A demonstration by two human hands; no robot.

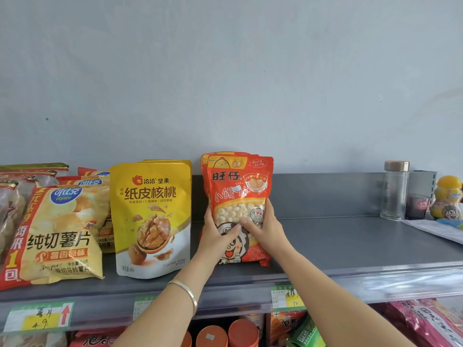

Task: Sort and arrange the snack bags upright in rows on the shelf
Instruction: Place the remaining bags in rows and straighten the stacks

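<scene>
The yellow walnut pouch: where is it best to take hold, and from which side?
Probably by its two side edges around mid-height, from the front. The yellow walnut pouch stands upright with its broad face forward, and another pouch close behind blocks the back.

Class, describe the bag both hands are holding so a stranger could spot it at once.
Find the grey shelf below the bare wall. Right of the yellow walnut pouch stands the orange-red bag, held by left hand and right hand. Only it has a window showing small pale balls.
</scene>
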